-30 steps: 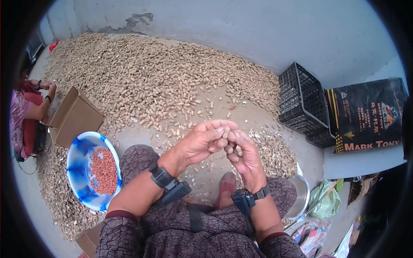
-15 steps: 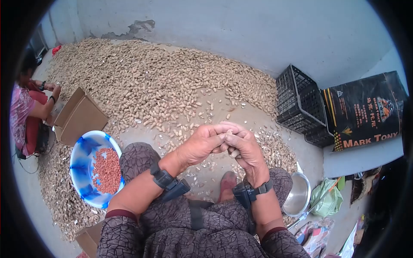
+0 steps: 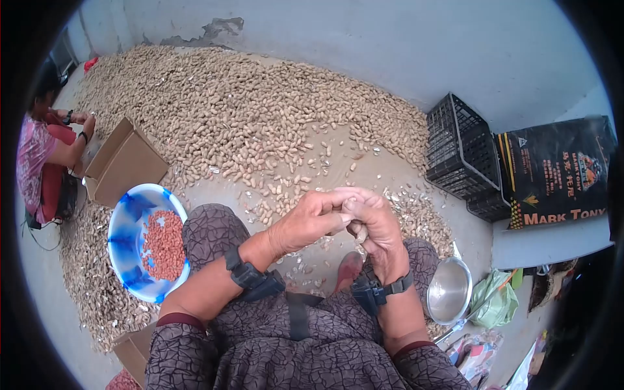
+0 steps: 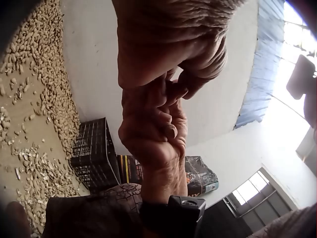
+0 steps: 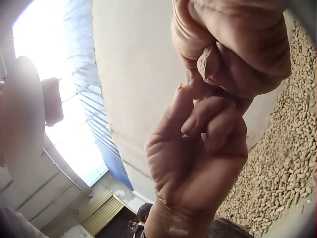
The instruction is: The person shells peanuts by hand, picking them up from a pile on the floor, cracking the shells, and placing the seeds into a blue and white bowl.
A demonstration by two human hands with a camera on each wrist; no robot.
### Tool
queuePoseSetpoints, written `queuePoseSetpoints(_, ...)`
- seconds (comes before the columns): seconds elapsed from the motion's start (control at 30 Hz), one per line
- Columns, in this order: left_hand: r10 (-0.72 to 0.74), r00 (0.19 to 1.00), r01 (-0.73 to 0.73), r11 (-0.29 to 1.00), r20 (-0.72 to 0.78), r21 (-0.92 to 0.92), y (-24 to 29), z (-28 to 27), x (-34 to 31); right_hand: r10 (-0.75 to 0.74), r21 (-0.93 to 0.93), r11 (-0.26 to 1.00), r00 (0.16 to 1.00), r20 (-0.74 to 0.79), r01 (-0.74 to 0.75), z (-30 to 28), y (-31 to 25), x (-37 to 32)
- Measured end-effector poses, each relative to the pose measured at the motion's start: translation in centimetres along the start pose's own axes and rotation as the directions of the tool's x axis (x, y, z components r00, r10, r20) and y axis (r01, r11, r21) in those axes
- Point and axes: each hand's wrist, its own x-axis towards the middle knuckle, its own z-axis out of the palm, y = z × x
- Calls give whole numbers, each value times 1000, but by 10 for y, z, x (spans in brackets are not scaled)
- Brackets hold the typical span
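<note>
My left hand (image 3: 302, 224) and right hand (image 3: 383, 227) meet at the fingertips in front of my knees. A peanut (image 5: 209, 62) in its shell shows in the curl of my right fingers in the right wrist view. The left thumb and fingers pinch at the right fingertips, around a peanut mostly covered by the hands. Left of my knee stands a blue and white basin (image 3: 123, 250) with shelled pink peanut kernels (image 3: 164, 247) inside. Ahead spreads a large heap of unshelled peanuts (image 3: 227, 110).
Black plastic crates (image 3: 461, 146) and a black printed sack (image 3: 556, 172) stand at the right by the wall. A metal bowl (image 3: 448, 292) sits beside my right knee. A cardboard box (image 3: 127, 162) and another person (image 3: 52, 149) are at the left. Empty shells (image 3: 97, 286) litter the floor.
My fingertips have closed in together, covering the peanut that showed between them a second ago. The right thumb has moved over toward the left fingertips. The head view has shifted slightly.
</note>
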Motion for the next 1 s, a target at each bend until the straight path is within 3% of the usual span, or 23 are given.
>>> queuePoseSetpoints(0.17, 14, 997, -17, 999, -77, -36, -4, 1, 2, 25, -17, 1000, 997, -75, -27, -3, 8, 7)
queuePoseSetpoints(0.3, 18, 999, -22, 994, -41, -106, -10, -4, 9, 34, 18, 999, 991, -129, -32, -7, 13, 12)
queuePoseSetpoints(0.37, -50, 996, 33, 976, -73, -215, -14, -8, 14, 26, 164, 986, 999, -36, -20, -8, 12, 13)
queuePoseSetpoints(0.5, 5, 990, -60, 917, -139, -394, -30, -3, 20, -15, 168, 985, 995, -96, 31, -7, 12, 11)
queuePoseSetpoints(0.6, 2, 982, -74, 923, -188, -377, -31, -2, 21, 34, 303, 953, 990, -139, 10, -20, 16, 17)
queuePoseSetpoints(0.67, -18, 979, -58, 931, -203, -361, -29, -7, 21, 94, 658, 742, 992, 89, -129, -30, 12, 23)
queuePoseSetpoints(0.7, -10, 979, -65, 932, -205, -358, -28, -7, 21, 91, 654, 745, 991, 94, -130, -31, 12, 24)
queuePoseSetpoints(0.77, -16, 957, -83, 942, -291, -324, -24, -7, 20, 244, 701, 713, 931, -271, 18, -20, 6, 24)
queuePoseSetpoints(0.83, -7, 949, -101, 940, -316, -325, -30, -9, 22, 249, 661, 751, 924, -291, 5, -19, 11, 26)
queuePoseSetpoints(0.9, -3, 940, -115, 939, -342, -325, -32, -10, 21, 115, 482, 874, 990, -82, -62, -21, 17, 24)
queuePoseSetpoints(0.97, 16, 942, -83, 979, -336, -185, -30, -8, 19, 65, 427, 904, 993, -100, -16, -16, 16, 21)
queuePoseSetpoints(1.0, 15, 941, -82, 979, -338, -186, -31, -8, 19, 24, 298, 954, 989, -143, 20, -13, 13, 19)
